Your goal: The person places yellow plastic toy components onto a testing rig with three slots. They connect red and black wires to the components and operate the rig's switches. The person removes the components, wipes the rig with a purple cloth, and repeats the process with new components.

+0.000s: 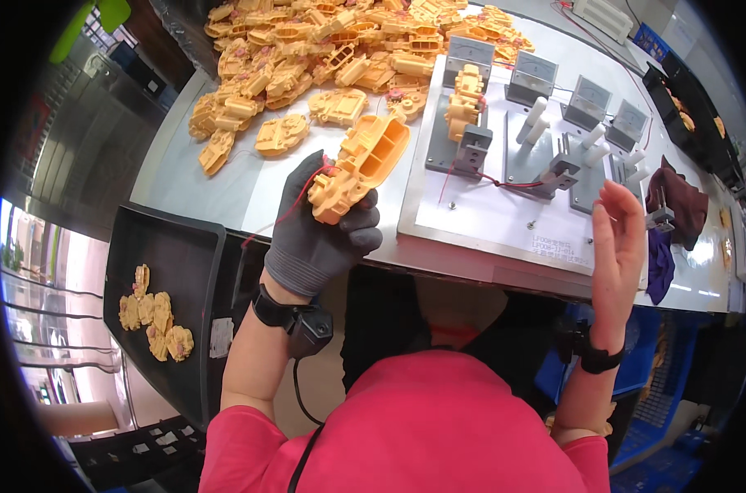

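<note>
Pink shirt fabric [435, 423] is lying nearest. A yellow-orange moulded plastic housing [350, 171], gripped by the grey-gloved left hand [309, 238], is hanging left of a white fixture board [484, 220]; its thin red wire [316, 174] could be tearing if snagged. Hollow chambers [384, 153] are showing. The bare right hand [618, 240] is hovering open nearby.

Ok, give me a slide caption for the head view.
Gloved left hand holding an orange part, bare right hand near a white fixture board, heaped parts beyond.

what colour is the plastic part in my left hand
The plastic part is yellow-orange, seen best in the head view.
</note>
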Demonstrator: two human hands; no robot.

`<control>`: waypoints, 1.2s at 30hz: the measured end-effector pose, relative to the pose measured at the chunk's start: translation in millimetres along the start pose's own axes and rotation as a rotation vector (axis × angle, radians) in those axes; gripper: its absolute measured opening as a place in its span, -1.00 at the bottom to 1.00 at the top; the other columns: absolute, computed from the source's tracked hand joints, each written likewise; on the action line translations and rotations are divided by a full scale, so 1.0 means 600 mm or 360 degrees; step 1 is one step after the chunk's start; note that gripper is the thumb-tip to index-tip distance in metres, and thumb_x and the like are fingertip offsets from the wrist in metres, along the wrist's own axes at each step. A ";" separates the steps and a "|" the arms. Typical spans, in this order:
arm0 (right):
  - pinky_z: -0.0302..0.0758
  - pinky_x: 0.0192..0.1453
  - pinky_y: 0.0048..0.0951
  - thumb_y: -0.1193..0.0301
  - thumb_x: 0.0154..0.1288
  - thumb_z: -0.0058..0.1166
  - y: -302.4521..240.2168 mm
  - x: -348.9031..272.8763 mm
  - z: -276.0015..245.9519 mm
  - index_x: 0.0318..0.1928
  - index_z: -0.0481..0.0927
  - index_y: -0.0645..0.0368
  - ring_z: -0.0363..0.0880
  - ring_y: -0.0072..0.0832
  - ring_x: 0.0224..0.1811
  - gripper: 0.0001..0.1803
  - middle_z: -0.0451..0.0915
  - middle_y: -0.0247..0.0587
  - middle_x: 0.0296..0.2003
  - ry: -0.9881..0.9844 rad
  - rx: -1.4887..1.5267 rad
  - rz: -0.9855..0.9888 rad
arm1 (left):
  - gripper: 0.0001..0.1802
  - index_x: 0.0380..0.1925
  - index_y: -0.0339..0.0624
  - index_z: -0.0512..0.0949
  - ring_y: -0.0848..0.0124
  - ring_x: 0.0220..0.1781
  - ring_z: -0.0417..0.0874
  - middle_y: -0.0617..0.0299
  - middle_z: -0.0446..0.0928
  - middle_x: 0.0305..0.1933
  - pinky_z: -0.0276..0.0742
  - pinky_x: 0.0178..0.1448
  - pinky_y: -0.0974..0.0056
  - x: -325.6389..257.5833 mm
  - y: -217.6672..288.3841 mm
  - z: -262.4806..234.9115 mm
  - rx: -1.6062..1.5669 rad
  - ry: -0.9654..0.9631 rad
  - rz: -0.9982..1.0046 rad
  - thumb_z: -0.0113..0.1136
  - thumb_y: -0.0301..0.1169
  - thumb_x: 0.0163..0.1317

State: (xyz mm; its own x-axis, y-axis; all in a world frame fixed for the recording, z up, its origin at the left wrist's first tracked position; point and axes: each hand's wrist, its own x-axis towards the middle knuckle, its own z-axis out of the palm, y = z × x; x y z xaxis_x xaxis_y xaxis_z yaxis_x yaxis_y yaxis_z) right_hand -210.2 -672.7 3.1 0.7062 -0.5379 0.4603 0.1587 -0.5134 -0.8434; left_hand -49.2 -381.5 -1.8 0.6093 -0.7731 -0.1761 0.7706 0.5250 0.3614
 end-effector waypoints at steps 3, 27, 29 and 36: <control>0.42 0.18 -0.45 0.48 0.42 0.10 0.030 0.004 0.005 0.20 0.47 0.23 0.49 -0.47 0.05 -0.63 0.52 -0.22 0.01 -0.0027 -0.0104 -0.0006 | -0.42 0.12 -0.21 0.46 0.57 -0.56 0.30 0.25 0.49 -0.29 0.27 -0.42 0.40 0.014 -0.003 0.012 -0.0135 -0.0084 -0.0091 -0.01 0.07 0.41; 0.49 0.09 -0.48 0.48 0.39 0.15 0.059 0.007 0.037 0.23 0.51 0.18 0.57 -0.53 -0.05 -0.58 0.59 -0.23 -0.02 -0.0239 0.0465 0.0016 | -0.56 0.07 -0.21 0.47 0.59 -0.51 0.39 0.37 0.41 -0.37 0.39 -0.35 0.40 0.072 -0.045 0.066 -0.0507 -0.0163 -0.0187 -0.05 -0.07 0.46; 0.49 0.11 -0.47 0.48 0.38 0.15 0.061 0.007 0.037 0.24 0.52 0.17 0.58 -0.52 -0.03 -0.58 0.59 -0.21 0.02 -0.0240 0.0477 0.0006 | -0.57 0.06 -0.19 0.47 0.59 -0.49 0.39 0.38 0.39 -0.37 0.39 -0.32 0.38 0.077 -0.043 0.066 -0.0499 -0.0200 -0.0199 -0.05 -0.08 0.46; 0.50 0.02 -0.50 0.45 0.34 0.20 0.057 0.011 0.031 0.15 0.55 0.18 0.61 -0.52 -0.08 -0.62 0.63 -0.24 -0.10 -0.0294 0.0534 0.0010 | -0.57 0.12 -0.19 0.45 0.59 -0.41 0.40 0.31 0.54 -0.13 0.37 -0.21 0.36 0.089 -0.037 0.081 -0.0356 -0.0325 -0.0181 -0.04 -0.10 0.48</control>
State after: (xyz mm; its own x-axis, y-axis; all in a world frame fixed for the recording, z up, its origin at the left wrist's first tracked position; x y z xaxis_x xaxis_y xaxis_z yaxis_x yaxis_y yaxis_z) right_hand -187.5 -681.5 -27.8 0.8155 -0.3950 0.4231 0.3496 -0.2464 -0.9039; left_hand -43.1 -451.6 25.1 0.4843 -0.8749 -0.0085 0.8673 0.4788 0.1359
